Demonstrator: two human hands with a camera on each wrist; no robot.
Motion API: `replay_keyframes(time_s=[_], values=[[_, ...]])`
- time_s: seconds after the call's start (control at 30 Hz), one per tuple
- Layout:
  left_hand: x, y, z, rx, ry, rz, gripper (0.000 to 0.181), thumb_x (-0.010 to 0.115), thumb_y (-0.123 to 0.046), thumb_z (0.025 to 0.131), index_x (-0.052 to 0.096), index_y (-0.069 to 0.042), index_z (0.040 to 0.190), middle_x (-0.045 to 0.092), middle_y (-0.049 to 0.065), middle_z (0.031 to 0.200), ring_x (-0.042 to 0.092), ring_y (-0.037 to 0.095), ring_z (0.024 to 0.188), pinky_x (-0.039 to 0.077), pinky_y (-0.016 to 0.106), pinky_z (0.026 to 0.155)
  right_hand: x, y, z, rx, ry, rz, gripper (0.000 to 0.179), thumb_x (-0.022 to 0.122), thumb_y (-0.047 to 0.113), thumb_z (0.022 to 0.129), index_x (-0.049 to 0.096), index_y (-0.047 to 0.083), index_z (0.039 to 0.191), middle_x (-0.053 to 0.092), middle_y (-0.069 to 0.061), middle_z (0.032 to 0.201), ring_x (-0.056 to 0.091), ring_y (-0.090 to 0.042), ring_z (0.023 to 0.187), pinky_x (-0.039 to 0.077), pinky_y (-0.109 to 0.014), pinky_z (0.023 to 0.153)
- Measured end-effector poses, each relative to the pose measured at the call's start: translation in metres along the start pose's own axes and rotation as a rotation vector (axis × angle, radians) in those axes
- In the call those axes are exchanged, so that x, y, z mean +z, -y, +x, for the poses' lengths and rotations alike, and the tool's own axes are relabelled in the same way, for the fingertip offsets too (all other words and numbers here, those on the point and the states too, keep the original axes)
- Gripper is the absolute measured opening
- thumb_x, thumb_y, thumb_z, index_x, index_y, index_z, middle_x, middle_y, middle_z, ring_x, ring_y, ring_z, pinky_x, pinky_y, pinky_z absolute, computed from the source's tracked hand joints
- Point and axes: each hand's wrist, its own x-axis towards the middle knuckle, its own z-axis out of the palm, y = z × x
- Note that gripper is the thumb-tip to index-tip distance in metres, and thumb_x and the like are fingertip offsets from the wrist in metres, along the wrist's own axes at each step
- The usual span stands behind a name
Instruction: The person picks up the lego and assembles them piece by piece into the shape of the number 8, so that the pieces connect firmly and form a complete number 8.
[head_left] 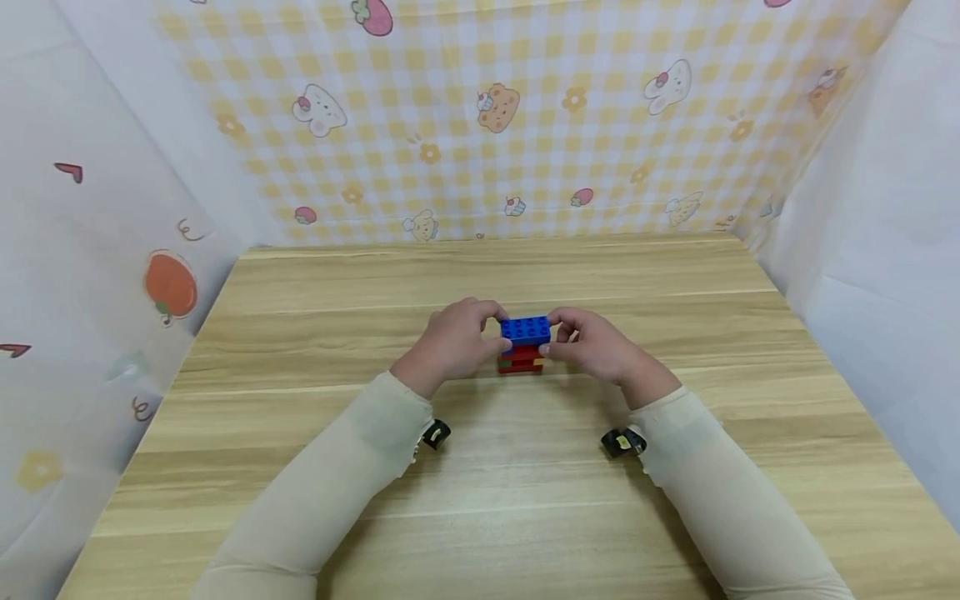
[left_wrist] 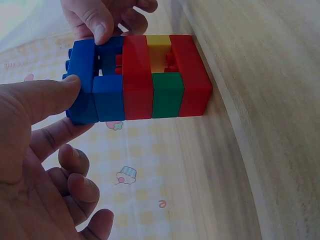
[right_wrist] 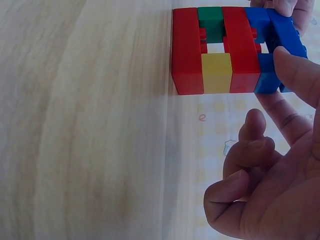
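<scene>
On the wooden table stands a small tower of toy building bricks, with a long blue brick (head_left: 525, 329) lying across its top. Under it sit two short blue bricks (left_wrist: 108, 98), one at each end. Below them are a long red brick (left_wrist: 137, 82), a short green brick (left_wrist: 168, 94), a short yellow brick (right_wrist: 216, 74) and a bottom red brick (right_wrist: 188, 55). My left hand (head_left: 459, 340) pinches the left end of the top blue brick between thumb and index finger. From the other side, my right hand (head_left: 596, 346) pinches its right end likewise.
The wooden table (head_left: 510, 500) reaches back to a yellow checked cloth (head_left: 465, 167) with printed animals. White cloths hang at the left (head_left: 90, 250) and right (head_left: 862, 208). A small black device (head_left: 437, 434) is worn at the left wrist, another black device (head_left: 621, 442) at the right.
</scene>
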Motion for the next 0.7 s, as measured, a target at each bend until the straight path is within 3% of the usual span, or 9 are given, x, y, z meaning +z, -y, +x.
replay_keyframes(time_s=[0.33, 0.47, 0.7], values=[[0.003, -0.002, 0.004, -0.008, -0.002, 0.058, 0.037, 0.071, -0.040, 0.101, 0.069, -0.022, 0.133, 0.062, 0.001, 0.105, 0.055, 0.023, 0.098, 0.038, 0.043, 0.088, -0.006, 0.008, -0.005, -0.037, -0.037, -0.108, 0.046, 0.076, 0.019, 0.097, 0.063, 0.010, 0.141, 0.054, -0.010, 0.099, 0.050, -0.021, 0.069, 0.045, -0.031, 0.060], [0.003, -0.001, 0.004, -0.011, -0.005, 0.058, 0.037, 0.071, -0.040, 0.101, 0.069, -0.022, 0.133, 0.062, 0.001, 0.104, 0.055, 0.024, 0.097, 0.038, 0.044, 0.089, -0.007, 0.015, -0.008, -0.079, -0.074, -0.127, 0.039, 0.074, 0.018, 0.099, 0.067, 0.012, 0.137, 0.054, -0.011, 0.100, 0.049, -0.022, 0.067, 0.044, -0.031, 0.058], [0.003, 0.000, 0.004, -0.010, -0.008, 0.056, 0.037, 0.071, -0.040, 0.101, 0.069, -0.022, 0.133, 0.063, 0.001, 0.106, 0.055, 0.024, 0.098, 0.038, 0.045, 0.090, -0.005, 0.022, -0.010, -0.074, -0.092, -0.136, 0.031, 0.072, 0.016, 0.101, 0.071, 0.012, 0.131, 0.056, -0.011, 0.098, 0.047, -0.021, 0.063, 0.043, -0.030, 0.056]])
